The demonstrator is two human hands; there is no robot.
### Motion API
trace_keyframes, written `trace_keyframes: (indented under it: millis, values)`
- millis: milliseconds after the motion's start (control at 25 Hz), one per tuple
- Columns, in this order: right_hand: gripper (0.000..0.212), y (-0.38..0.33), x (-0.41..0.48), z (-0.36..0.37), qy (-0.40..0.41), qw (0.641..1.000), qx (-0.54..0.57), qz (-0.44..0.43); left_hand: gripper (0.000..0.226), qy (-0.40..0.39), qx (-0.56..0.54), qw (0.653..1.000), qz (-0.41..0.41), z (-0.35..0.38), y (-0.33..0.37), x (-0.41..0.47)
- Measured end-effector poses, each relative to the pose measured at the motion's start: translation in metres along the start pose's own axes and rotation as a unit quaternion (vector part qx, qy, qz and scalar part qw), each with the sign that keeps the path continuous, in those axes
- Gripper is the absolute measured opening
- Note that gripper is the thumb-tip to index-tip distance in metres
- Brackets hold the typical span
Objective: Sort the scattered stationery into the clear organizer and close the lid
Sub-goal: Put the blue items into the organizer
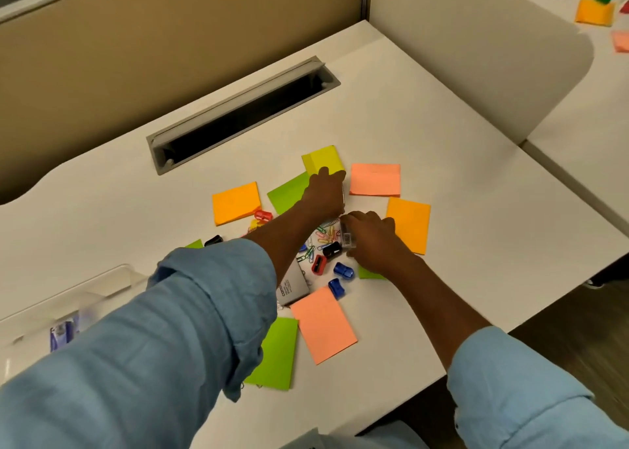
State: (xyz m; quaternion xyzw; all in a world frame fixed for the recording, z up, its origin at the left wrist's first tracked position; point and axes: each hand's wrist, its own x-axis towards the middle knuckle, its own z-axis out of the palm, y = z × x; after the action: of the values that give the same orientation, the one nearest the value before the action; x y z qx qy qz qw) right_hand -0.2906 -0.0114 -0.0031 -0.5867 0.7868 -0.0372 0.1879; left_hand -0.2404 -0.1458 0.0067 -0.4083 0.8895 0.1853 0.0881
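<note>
The left hand (323, 190) reaches onto the yellow sticky pad (321, 160), its grip curled at the pad's near edge, pinch unclear. The right hand (371, 234) closes its grip on a small clear box (349, 239) above loose paper clips (323, 236). The clear organizer (68, 299) sits well apart at far left; carrying across risks sleeves dragging clips and sharpeners off the surface (442, 125).

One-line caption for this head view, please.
Both hands, left hand and right hand, reach into scattered sticky notes, paper clips and sharpeners on the white desk.
</note>
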Motion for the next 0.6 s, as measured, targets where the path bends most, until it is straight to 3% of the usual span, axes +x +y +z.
trace_keyframes:
  millis: [240, 400, 480, 600]
  values:
    - [0.067, 0.004, 0.003, 0.008, 0.034, 0.998, 0.052, 0.022, 0.078, 0.008, -0.025, 1.0, 0.01, 0.008, -0.006, 0.005]
    - [0.067, 0.004, 0.001, 0.0, 0.055, 0.992, 0.078, 0.079, 0.06, 0.007, -0.035, 0.999, 0.028, 0.005, -0.012, 0.001]
    - [0.061, 0.002, -0.001, -0.006, 0.083, 0.984, 0.118, 0.103, 0.06, 0.012, -0.101, 0.995, -0.001, 0.001, -0.014, -0.003]
    - [0.055, -0.004, -0.004, -0.013, 0.135, 0.959, 0.224, 0.114, 0.053, 0.087, -0.229, 0.968, -0.055, -0.013, -0.017, -0.016]
